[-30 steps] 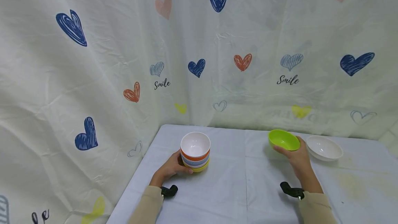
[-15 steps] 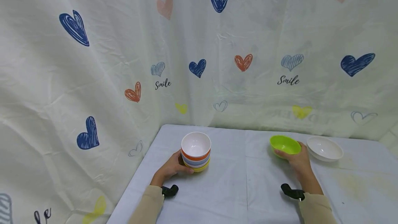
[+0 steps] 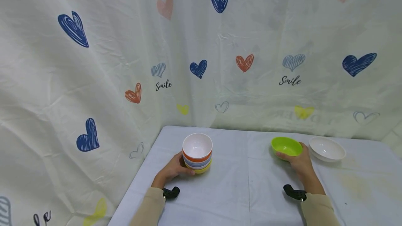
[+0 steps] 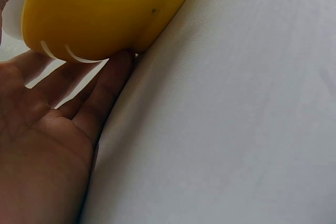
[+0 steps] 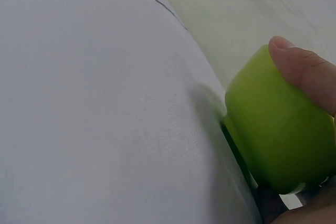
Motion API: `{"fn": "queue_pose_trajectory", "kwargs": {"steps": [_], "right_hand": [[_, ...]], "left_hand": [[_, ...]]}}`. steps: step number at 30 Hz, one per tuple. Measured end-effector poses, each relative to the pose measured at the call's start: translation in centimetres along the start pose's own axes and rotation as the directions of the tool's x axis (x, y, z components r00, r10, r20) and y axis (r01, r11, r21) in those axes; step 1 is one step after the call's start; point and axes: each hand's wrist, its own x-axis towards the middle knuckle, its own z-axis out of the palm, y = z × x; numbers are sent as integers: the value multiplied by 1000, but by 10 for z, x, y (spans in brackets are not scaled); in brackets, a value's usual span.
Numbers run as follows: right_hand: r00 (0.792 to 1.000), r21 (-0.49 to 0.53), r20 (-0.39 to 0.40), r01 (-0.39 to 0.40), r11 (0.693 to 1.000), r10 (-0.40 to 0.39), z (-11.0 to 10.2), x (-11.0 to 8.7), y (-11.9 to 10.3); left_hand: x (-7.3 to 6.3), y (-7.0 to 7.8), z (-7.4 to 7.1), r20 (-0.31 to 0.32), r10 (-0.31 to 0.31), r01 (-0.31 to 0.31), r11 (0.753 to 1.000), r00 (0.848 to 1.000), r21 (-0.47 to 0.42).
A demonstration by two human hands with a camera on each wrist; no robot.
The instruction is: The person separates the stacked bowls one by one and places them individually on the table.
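Left hand [image 3: 172, 170] holds a bowl stack [image 3: 198, 161] upright on left part of desk [image 3: 226, 191], thumb near side, fingers round its left. Stack top to bottom: white inside on top, orange band, pale blue-lavender bands, yellow bowl [image 4: 105, 14] at bottom; left wrist view shows fingers against the yellow one. Right hand [image 3: 302, 161] grips green bowl [image 3: 286, 146] by its right side, thumb on near side, opening up. Green bowl is right of stack, well apart; base close to desk, cannot tell if touching. White bowl [image 3: 327, 150] sits just right of right hand, on desk. Behind: pale curtain [image 3: 267, 27], heart prints, "Smile" lettering. Beige sleeves [image 3: 320, 210], black wrist devices [image 3: 295, 193].
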Motion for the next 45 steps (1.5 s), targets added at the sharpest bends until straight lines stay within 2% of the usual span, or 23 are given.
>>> {"fn": "queue_pose_trajectory", "kwargs": {"steps": [13,23,45], "right_hand": [[1000,-12,14,-21,1000,21,-2,3,5],[997,-82,38,-67,994,71,-7,13,4],[997,-78,52,-50,996,55,-10,18,-5]], "left_hand": [[1,3,1,7,3,-3,1000,1000,-5],[2,1,3,25,10,-8,999,1000,-47],[0,-1,0,15,15,-15,999,1000,-35]]}}
